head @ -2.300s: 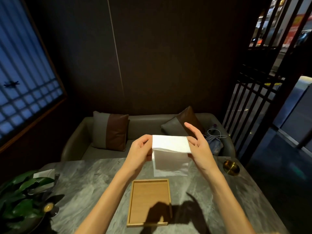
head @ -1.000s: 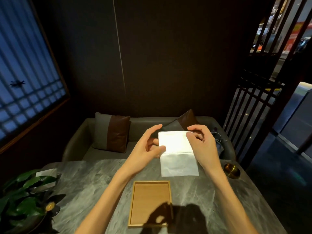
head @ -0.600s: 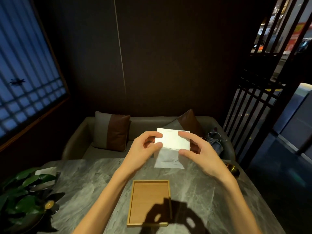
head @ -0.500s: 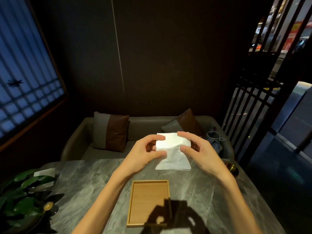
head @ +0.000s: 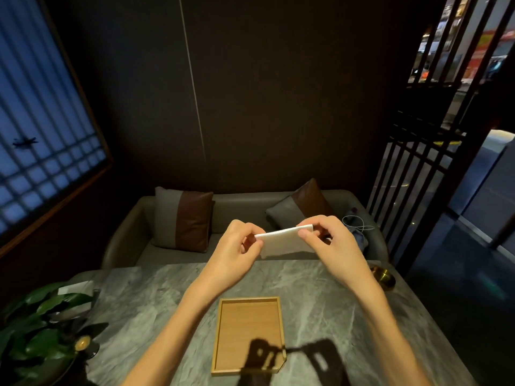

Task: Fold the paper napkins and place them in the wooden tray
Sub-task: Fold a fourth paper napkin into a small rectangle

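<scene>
The napkin [head: 284, 240] is in the air, above the far part of the worktop [head: 156, 302] and in front of the sofa [head: 239, 201]. It is folded into a narrow white band, and its top edge runs from lower left to upper right. A darker layer of it hangs below this edge.

The left hand [head: 237, 254] pinches the left end of the band between thumb and fingers. The right hand [head: 331, 246] pinches the right end in the same way, with the thumb on the near face. Both hands are closed on the paper and neither touches the worktop.

I judge that the folding step is in hand and is close to its end, because the paper is already small enough to go into the tray [head: 248, 335]. The tray lies on the near middle of the worktop, below the hands, and nothing lies in it. So no napkin is placed yet.

The next move, as I see it, calls for pressing the fold flat and then bringing the napkin down and nearer, into the tray. The paper is thin and soft, so it may open again if only one hand keeps it.

At the right edge of the worktop stands a small brass bowl [head: 386, 277], and at the near left there is a plant [head: 41, 335]. Both are well apart from the tray.
</scene>
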